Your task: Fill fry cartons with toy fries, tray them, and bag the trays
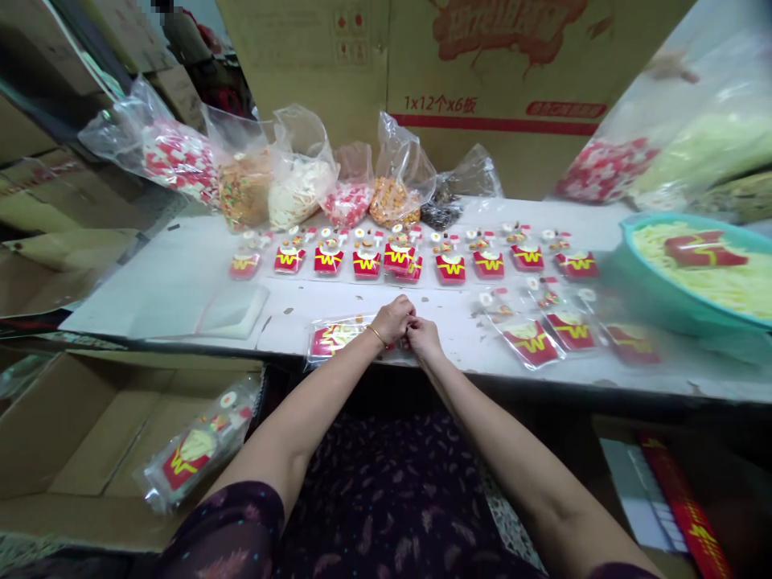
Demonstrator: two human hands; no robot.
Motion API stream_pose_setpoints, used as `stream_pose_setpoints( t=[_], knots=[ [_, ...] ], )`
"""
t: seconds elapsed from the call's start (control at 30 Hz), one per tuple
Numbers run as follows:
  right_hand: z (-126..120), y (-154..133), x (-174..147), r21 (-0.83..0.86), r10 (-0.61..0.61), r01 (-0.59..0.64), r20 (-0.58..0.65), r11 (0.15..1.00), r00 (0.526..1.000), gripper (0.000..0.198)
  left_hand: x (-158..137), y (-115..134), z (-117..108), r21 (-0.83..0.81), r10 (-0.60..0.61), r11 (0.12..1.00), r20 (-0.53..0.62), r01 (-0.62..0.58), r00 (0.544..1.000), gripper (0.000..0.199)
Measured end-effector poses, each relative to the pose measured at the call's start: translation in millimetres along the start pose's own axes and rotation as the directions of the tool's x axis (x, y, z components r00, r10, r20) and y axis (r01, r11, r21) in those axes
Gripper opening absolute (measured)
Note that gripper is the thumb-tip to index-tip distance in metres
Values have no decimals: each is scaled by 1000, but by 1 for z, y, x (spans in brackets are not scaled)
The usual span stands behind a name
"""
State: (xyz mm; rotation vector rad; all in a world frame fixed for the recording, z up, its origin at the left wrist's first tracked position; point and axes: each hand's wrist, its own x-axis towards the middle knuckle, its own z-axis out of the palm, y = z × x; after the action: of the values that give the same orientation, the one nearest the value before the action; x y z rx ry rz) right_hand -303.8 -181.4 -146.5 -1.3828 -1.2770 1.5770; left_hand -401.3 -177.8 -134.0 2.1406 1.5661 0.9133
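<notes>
My left hand [393,320] and my right hand [423,338] meet at the table's front edge, fingertips pinched together. Between them is the right end of a clear plastic bag [331,339] that lies flat on the table. Inside it show red toy fries boxes with yellow markings, partly covered by my left wrist. My fingers hide the exact spot they grip. Behind my hands runs a row of small clear packets [449,268], each with a red fries box and small food-shaped pieces. More such packets [531,342] lie to the right of my hands.
Bags of small coloured pieces [298,189] line the back of the white table [150,281], before a large carton [512,137]. A turquoise basin [675,301] of pale strips stands right. Flat clear bags [232,312] lie left. Below left, an open carton [78,434] holds a filled packet [196,450].
</notes>
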Motion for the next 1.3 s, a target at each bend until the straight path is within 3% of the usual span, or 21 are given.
stream_pose_setpoints(
  t=[0.1,0.3,0.37,0.63,0.7,0.9,1.13,1.3],
  knots=[
    [-5,-1,4,27,7,-7,-18,1000,1000,9,-1,-7,-1,-37,20,999,-72,-23,997,11],
    [-22,-10,-7,309,60,-148,276,939,959,16,-9,-15,-13,-140,35,988,-188,-62,982,10],
    [-27,-9,-12,342,50,-165,321,925,946,20,-11,-16,-18,-164,31,984,-201,-64,979,10],
    [-48,-12,-5,324,12,-91,237,942,971,23,-19,-16,-40,-229,29,971,-149,-63,988,10],
    [-50,-18,-2,311,-18,-67,264,948,964,24,-19,-14,-41,-229,35,971,-143,-67,989,10],
    [-38,-27,3,242,-111,24,352,970,930,33,-17,-10,-42,-223,66,970,-120,-92,991,10],
    [-26,-29,1,178,-122,47,440,983,889,22,-13,-4,-46,-221,67,971,-103,-88,992,11],
    [-23,-28,-2,173,-213,155,393,973,894,19,-11,-3,-46,-262,48,962,-92,-71,995,9]
  ],
)
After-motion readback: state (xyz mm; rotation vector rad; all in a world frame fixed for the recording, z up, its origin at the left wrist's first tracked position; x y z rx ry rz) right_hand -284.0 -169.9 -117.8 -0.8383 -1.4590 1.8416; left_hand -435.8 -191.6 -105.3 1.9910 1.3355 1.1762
